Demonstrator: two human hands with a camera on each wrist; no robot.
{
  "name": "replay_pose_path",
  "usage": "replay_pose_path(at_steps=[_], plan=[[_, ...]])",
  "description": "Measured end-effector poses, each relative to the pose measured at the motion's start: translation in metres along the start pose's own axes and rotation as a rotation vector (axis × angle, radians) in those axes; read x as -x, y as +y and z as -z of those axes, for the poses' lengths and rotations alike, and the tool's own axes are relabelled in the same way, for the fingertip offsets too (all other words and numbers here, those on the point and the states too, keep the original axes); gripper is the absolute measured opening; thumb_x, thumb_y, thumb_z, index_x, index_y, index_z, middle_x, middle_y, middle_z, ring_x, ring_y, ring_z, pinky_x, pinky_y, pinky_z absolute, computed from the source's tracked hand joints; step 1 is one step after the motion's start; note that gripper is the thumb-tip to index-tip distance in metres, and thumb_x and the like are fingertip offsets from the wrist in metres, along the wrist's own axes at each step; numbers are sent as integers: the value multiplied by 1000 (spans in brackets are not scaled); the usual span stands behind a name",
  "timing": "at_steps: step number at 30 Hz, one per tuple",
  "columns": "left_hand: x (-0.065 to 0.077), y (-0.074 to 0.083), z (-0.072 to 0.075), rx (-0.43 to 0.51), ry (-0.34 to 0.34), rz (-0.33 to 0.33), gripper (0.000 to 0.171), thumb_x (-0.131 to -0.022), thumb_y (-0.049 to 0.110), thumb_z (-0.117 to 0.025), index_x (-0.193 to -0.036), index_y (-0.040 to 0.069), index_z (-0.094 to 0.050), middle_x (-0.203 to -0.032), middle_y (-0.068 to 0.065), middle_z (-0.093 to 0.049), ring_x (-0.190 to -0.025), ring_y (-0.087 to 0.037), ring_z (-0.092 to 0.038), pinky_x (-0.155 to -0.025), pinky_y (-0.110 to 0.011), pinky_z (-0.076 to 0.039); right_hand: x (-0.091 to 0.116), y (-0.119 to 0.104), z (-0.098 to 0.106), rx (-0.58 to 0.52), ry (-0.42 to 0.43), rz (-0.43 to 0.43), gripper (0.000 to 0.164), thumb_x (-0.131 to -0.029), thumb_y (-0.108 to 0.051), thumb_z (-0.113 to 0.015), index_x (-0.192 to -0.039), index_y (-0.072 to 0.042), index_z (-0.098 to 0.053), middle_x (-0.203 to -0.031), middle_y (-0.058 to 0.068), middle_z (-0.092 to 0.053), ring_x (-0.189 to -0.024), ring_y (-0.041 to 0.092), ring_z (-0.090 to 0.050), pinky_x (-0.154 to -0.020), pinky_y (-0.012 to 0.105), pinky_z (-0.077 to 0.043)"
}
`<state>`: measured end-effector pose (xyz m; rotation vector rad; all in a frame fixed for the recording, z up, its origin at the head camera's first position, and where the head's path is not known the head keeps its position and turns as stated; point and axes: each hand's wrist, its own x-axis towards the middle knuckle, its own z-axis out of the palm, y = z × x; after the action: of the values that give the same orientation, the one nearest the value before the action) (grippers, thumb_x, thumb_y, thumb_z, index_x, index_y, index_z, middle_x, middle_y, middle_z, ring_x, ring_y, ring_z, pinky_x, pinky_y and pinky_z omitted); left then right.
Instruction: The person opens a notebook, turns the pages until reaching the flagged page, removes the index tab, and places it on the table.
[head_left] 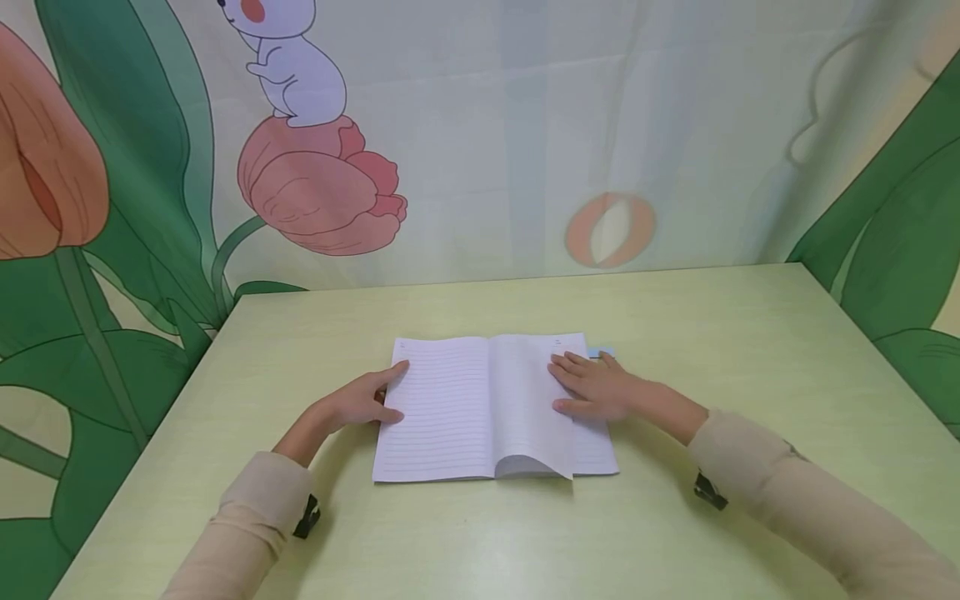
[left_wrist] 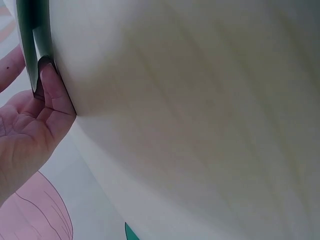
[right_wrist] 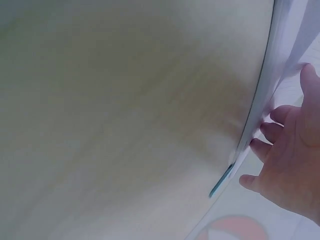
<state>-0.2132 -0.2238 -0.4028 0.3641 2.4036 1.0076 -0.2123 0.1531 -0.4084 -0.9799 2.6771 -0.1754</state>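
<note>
A notebook [head_left: 438, 417] with ruled white pages lies open on the table. At its left edge my left hand [head_left: 358, 400] grips it, with thumb and forefinger on the page. The left wrist view shows curled fingers [left_wrist: 54, 90] of that hand at the notebook's dark green edge. My right hand [head_left: 600, 390] rests on the right side, fingers spread and fairly straight over a lifted page [head_left: 531, 408]. This page bows up at its near end, above the flat page below. In the right wrist view the right hand [right_wrist: 290, 155] reaches along the notebook's edge.
A small blue tab [head_left: 602, 352] sticks out past the notebook's upper right edge. The pale green table [head_left: 465, 542] reaches back to a curtain [head_left: 480, 167] printed with flowers and a white animal. Dark straps [head_left: 307, 517] show beneath the beige sleeves.
</note>
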Motion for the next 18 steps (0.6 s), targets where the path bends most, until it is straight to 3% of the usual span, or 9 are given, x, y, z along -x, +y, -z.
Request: replay_pose_path(at_steps=[11,18], plan=[[0,2,1,11,2,10,82,-83,6,-65,-146,6,-13,-144,-20,-25,-108,-26,-41,-93,-39,-32,4,-30,-4,-4,18,91,66,-95,-46,-38,-145,-5,-22,-148,14,-20,-133,39,-17,-99,61,-13],[1,1,0,13,4,14,80,-83,7,-65,-146,7,-14,-144,-20,-24,-110,-27,-37,-93,-39,-31,6,-52,-2,-75,8,137,66,-95,-43,-41,-145,-6,-20,-149,13,-18,-133,39,-15,-100,59,-13]])
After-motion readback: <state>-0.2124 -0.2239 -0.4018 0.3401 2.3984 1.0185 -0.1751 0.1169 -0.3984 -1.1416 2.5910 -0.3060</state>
